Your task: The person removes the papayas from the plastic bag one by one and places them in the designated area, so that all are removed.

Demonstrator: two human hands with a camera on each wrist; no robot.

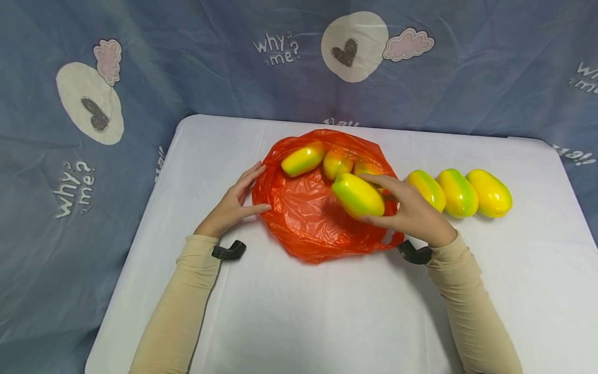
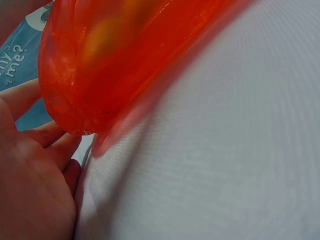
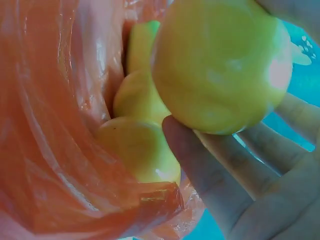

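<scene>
A red plastic bag lies wide-mouthed on the table, with several glossy yellow-green mangoes inside along its far side, one mango at the left of the row. Over the bag's right part, my right hand holds another mango between thumb and fingers. The right wrist view shows that held mango close up, above the mangoes in the bag. At the bag's left edge, my left hand touches the plastic with fingers fairly straight. In the left wrist view its fingers lie against the bag's outside.
Three more mangoes stand in a row on the white table, right of the bag and partly behind my right hand. A blue printed cloth hangs behind the table and at its left.
</scene>
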